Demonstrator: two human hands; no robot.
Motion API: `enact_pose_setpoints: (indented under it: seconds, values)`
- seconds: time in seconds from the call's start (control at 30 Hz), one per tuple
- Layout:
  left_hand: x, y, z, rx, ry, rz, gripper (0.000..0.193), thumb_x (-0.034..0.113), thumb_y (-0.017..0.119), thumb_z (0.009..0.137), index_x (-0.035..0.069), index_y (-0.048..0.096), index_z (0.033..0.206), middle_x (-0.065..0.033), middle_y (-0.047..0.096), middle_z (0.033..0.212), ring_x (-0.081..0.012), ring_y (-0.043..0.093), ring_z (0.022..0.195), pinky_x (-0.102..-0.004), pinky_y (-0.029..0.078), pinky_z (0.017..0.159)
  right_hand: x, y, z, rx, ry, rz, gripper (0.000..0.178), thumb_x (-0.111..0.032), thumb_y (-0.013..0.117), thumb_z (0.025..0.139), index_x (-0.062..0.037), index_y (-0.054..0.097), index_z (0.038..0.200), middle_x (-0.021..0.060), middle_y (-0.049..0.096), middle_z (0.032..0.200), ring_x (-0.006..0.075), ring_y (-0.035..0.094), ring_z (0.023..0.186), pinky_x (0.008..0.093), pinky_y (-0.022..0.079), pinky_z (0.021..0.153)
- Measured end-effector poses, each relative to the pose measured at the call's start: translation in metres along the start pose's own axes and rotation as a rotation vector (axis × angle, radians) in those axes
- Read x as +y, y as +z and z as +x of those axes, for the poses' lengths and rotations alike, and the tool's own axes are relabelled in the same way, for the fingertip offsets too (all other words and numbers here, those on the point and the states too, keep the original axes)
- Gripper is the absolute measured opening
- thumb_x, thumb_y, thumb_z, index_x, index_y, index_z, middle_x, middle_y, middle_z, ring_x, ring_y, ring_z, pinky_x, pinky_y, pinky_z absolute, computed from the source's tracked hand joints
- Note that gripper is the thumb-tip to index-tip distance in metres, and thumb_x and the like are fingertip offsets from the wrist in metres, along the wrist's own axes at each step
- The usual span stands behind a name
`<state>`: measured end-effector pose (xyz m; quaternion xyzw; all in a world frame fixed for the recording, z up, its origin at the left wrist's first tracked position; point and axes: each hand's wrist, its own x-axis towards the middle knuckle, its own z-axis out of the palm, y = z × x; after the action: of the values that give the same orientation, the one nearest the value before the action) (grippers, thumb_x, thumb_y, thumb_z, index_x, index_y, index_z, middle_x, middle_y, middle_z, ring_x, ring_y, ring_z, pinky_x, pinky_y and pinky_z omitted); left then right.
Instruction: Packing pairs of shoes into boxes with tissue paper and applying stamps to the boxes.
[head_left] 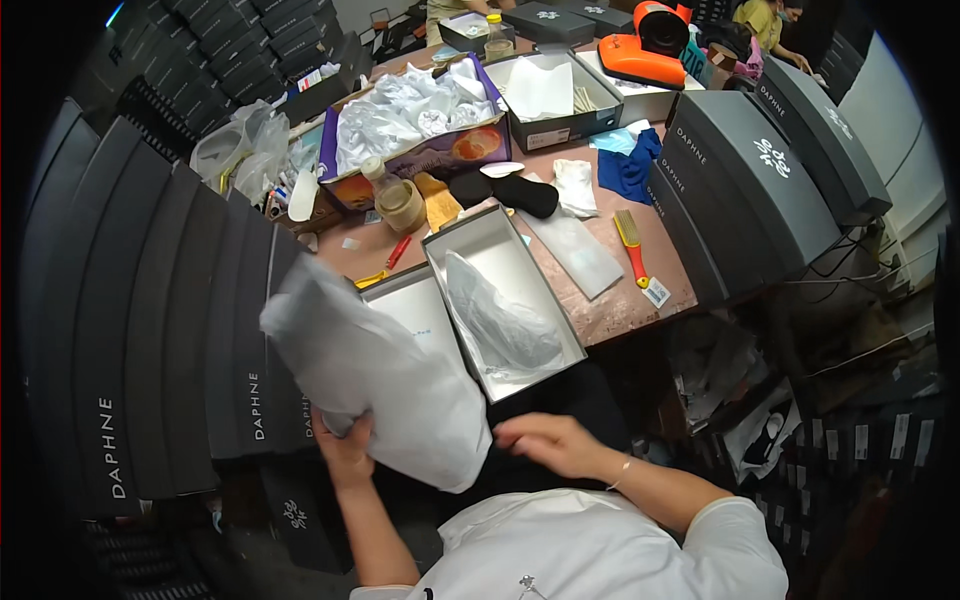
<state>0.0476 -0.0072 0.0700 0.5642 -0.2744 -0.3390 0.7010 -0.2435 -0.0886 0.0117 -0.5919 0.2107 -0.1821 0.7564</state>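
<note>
A white, cloudy, soft bag (390, 390) hangs tilted in front of me. My left hand (345, 447) grips its lower left edge, with the thumb on the near face and the other fingers mostly hidden. Beside the bag's right corner is my right hand (555, 445), fingers loosely bent and apart from the thumb, with nothing visible in them. Beyond the bag stands an open grey shoe box (560, 335). In it lies a wrapped item (505, 320) in thin translucent plastic. A second box part, pale inside (405, 300), sits left of it, partly covered by the bag.
Dark shoe boxes are stacked at left (150, 330) and right (740, 190). On the pink table (640, 315) lie a red-and-yellow brush (632, 245), black insoles (525, 194), a blue cloth (630, 170) and a jar (400, 205). Behind stands a purple carton (490, 145) of crumpled white paper.
</note>
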Motion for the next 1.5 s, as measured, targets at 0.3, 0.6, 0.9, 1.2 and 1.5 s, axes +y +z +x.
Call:
enact_pose_setpoints:
  seconds: [0.3,0.6,0.9,1.2,1.5]
  values:
    - [-0.026,0.171,0.004,-0.44,-0.061,-0.009,0.103,0.001,0.076,0.063,0.006,0.022,0.15,-0.0123,0.058,0.12,-0.023,0.057,0.109,-0.0309,0.041,0.099,-0.026,-0.039,0.024,0.163,-0.114,0.616,0.078,-0.032,0.076,0.082,-0.0101,0.034,0.145,0.0072,0.047,0.138,0.0186,0.047,0.125,0.0344,0.04,0.105]
    - [-0.051,0.245,0.061,-1.179,0.323,0.825,0.025,0.011,0.058,0.089,0.001,0.063,0.111,-0.0189,0.064,0.108,-0.0351,0.061,0.098,-0.0386,0.049,0.087,0.022,-0.133,-0.097,0.677,-0.05,0.981,0.045,-0.016,0.068,0.088,-0.0028,0.05,0.127,0.0085,0.062,0.116,0.0238,0.064,0.1,0.0409,0.052,0.092]
    - [-0.199,0.341,0.188,-1.263,0.911,1.435,0.033,0.01,0.058,0.081,0.006,0.057,0.113,-0.0119,0.053,0.122,-0.0265,0.051,0.116,-0.0489,0.047,0.088,0.035,-0.143,-0.103,0.951,-0.166,0.788,0.057,-0.019,0.074,0.084,-0.0077,0.046,0.133,0.0051,0.058,0.123,0.022,0.057,0.112,0.0386,0.046,0.099]
    - [-0.116,0.348,0.191,-1.021,0.611,0.569,0.022,-0.001,0.067,0.071,0.005,0.054,0.087,-0.0095,0.061,0.088,-0.0255,0.061,0.088,-0.0385,0.047,0.085,0.039,-0.161,-0.091,0.967,-0.14,0.902,0.063,-0.036,0.067,0.088,-0.0059,0.041,0.137,0.0098,0.054,0.13,0.0266,0.054,0.118,0.0419,0.044,0.101]
    - [-0.03,0.215,0.126,-0.751,0.952,0.962,0.029,-0.012,0.056,0.065,0.003,0.056,0.091,-0.0128,0.062,0.1,-0.0299,0.059,0.101,-0.0405,0.043,0.092,0.008,-0.164,-0.136,1.049,-0.278,0.533,0.071,-0.047,0.061,0.09,-0.0006,0.039,0.138,0.0123,0.052,0.133,0.0284,0.053,0.119,0.0415,0.041,0.104]
